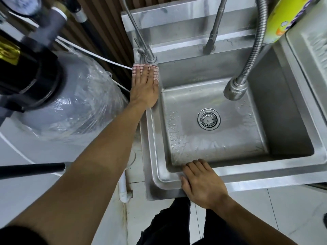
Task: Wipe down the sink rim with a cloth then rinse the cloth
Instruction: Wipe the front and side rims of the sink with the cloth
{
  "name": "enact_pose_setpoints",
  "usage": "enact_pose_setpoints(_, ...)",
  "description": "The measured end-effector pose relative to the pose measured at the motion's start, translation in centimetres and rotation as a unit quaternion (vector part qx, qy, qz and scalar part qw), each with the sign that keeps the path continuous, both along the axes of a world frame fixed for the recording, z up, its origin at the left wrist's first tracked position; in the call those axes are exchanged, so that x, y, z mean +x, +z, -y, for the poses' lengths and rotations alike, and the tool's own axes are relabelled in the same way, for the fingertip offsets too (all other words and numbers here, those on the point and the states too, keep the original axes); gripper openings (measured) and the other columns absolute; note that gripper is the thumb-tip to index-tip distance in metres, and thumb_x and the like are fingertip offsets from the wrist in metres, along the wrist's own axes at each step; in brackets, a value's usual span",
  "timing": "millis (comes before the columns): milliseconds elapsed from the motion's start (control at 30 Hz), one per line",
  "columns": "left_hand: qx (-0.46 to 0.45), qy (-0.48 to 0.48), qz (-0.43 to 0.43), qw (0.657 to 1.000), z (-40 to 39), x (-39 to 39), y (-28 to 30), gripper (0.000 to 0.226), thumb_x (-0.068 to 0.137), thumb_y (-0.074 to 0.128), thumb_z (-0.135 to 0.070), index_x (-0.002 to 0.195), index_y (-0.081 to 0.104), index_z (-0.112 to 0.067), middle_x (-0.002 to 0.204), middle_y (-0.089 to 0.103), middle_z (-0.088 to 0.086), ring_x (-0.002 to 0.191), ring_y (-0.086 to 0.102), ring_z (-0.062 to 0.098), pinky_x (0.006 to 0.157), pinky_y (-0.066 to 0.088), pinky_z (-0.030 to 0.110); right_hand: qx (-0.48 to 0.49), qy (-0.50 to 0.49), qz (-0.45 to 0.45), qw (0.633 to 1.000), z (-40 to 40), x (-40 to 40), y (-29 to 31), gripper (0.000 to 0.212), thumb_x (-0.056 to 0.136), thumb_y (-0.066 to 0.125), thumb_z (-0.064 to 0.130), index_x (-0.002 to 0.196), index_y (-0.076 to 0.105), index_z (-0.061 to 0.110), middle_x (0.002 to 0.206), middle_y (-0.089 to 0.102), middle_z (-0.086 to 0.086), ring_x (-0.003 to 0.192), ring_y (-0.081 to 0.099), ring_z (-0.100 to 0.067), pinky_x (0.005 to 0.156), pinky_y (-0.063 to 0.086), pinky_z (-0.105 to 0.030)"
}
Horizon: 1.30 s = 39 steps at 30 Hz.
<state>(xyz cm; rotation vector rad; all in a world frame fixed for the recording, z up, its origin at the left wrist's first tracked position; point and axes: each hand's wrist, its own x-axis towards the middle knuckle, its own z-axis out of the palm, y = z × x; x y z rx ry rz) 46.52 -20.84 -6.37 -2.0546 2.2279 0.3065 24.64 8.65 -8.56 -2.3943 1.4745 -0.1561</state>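
A stainless steel sink (155, 131) fills the middle, its basin wet around the round drain (209, 119). At the far end of the left rim, my left hand (144, 89) presses flat, fingers straight, on a pink and white checked cloth (135, 69). The cloth lies against the base of a thin tap (150, 56). My right hand (203, 184) rests on the near rim, its fingers curled over the inner edge of the basin and holding nothing.
A flexible metal hose with a spray head (235, 90) hangs over the basin's back right. A second tap post (211, 41) stands on the back ledge. A plastic-wrapped grey tank (74, 110) sits left of the sink. A yellow-green bottle (286, 18) is at top right.
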Motion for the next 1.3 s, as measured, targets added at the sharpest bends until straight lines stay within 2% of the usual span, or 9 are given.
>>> enact_pose_setpoints(200, -0.038, 0.069, -0.027, 0.996, -5.4, -1.5, -1.3, 0.069, 0.104, 0.024, -0.041, 0.163, 0.008, -0.008, 0.171, 0.003, 0.012, 0.157, -0.002, 0.029, 0.127, -0.006, 0.041, -0.004, -0.005, -0.002, 1.0, 0.0, 0.1, 0.2, 0.03, 0.098, 0.048, 0.038, 0.105, 0.069, 0.016, 0.099, 0.067, -0.005, 0.091, 0.06, -0.029, 0.101, 0.047, -0.045)
enact_pose_setpoints(367, -0.034, 0.166, -0.036, 0.985, 1.5, -2.5, -0.7, 0.071, 0.104, 0.024, -0.039, 0.162, 0.003, -0.004, 0.17, -0.004, 0.013, 0.157, -0.007, 0.031, 0.127, -0.004, 0.043, -0.005, -0.016, 0.01, 1.0, 0.0, 0.1, 0.2, 0.033, 0.096, 0.052, 0.039, 0.11, 0.071, 0.016, 0.101, 0.07, -0.005, 0.092, 0.063, -0.029, 0.096, 0.052, -0.046)
enact_pose_setpoints(533, -0.028, 0.149, 0.01, 0.988, 5.8, -2.2, -1.0, 0.071, 0.103, 0.019, -0.041, 0.162, 0.003, -0.004, 0.171, -0.003, 0.013, 0.157, -0.008, 0.031, 0.126, -0.006, 0.045, -0.022, -0.025, 0.024, 0.999, 0.2, 0.2, 0.2, 0.032, 0.094, 0.055, 0.038, 0.109, 0.072, 0.016, 0.099, 0.069, -0.005, 0.089, 0.063, -0.029, 0.093, 0.053, -0.045)
enact_pose_setpoints(733, -0.029, -0.01, 0.029, 0.999, -2.9, -1.3, -1.2, 0.078, 0.101, 0.018, -0.055, 0.163, 0.006, -0.009, 0.17, 0.002, 0.011, 0.157, -0.004, 0.025, 0.127, -0.001, 0.044, -0.016, -0.021, 0.031, 0.999, 0.1, 0.1, 0.3, 0.028, 0.095, 0.053, 0.038, 0.101, 0.071, 0.016, 0.094, 0.066, -0.003, 0.086, 0.06, -0.028, 0.089, 0.052, -0.043)
enact_pose_setpoints(900, -0.015, 0.037, 0.012, 0.999, 1.1, -0.7, -0.5, 0.075, 0.103, 0.025, -0.05, 0.163, 0.003, -0.011, 0.171, -0.003, 0.009, 0.157, -0.009, 0.025, 0.126, -0.006, 0.041, 0.073, -0.037, 0.014, 0.997, 1.5, 0.7, 1.0, 0.029, 0.095, 0.053, 0.043, 0.084, 0.068, 0.021, 0.08, 0.067, 0.0, 0.075, 0.062, -0.027, 0.073, 0.052, -0.041)
enact_pose_setpoints(1000, 0.0, 0.041, 0.023, 0.999, 4.1, -1.1, -0.3, 0.076, 0.102, 0.024, -0.049, 0.163, 0.002, -0.008, 0.171, -0.004, 0.011, 0.157, -0.01, 0.027, 0.126, -0.007, 0.041, 0.146, -0.055, 0.032, 0.987, 2.8, 2.0, 2.3, 0.04, 0.098, 0.046, 0.057, 0.095, 0.071, 0.025, 0.079, 0.074, 0.001, 0.073, 0.07, -0.028, 0.067, 0.054, -0.036)
enact_pose_setpoints(1133, -0.009, 0.02, 0.006, 1.0, 3.6, -0.5, -0.7, 0.076, 0.102, 0.018, -0.052, 0.163, 0.002, -0.007, 0.171, -0.004, 0.01, 0.157, -0.011, 0.026, 0.127, -0.007, 0.042, 0.367, -0.124, 0.14, 0.911, 5.9, 5.0, 4.0, 0.069, 0.099, 0.024, 0.074, 0.157, 0.027, 0.038, 0.137, 0.066, -0.002, 0.125, 0.062, -0.028, 0.103, 0.048, -0.042)
enact_pose_setpoints(1200, -0.014, -0.002, -0.004, 1.0, 2.9, 0.0, -0.8, 0.073, 0.104, 0.013, -0.051, 0.163, 0.002, -0.009, 0.171, -0.003, 0.008, 0.157, -0.011, 0.023, 0.127, -0.006, 0.041, 0.42, -0.179, 0.226, 0.861, 7.9, 6.8, 3.5, 0.078, 0.098, 0.02, 0.076, 0.163, 0.005, 0.037, 0.167, 0.031, 0.003, 0.15, 0.036, -0.024, 0.122, 0.031, -0.047)
enact_pose_setpoints(1300, -0.016, -0.023, -0.014, 0.999, 2.0, 0.6, -0.7, 0.067, 0.106, 0.01, -0.046, 0.163, 0.005, -0.01, 0.171, -0.001, 0.006, 0.157, -0.01, 0.022, 0.127, -0.007, 0.04, 0.38, -0.235, 0.283, 0.849, 12.0, 9.2, 2.3, 0.072, 0.106, 0.023, 0.061, 0.165, 0.0, 0.026, 0.173, 0.003, 0.007, 0.159, 0.008, -0.013, 0.127, 0.014, -0.039)
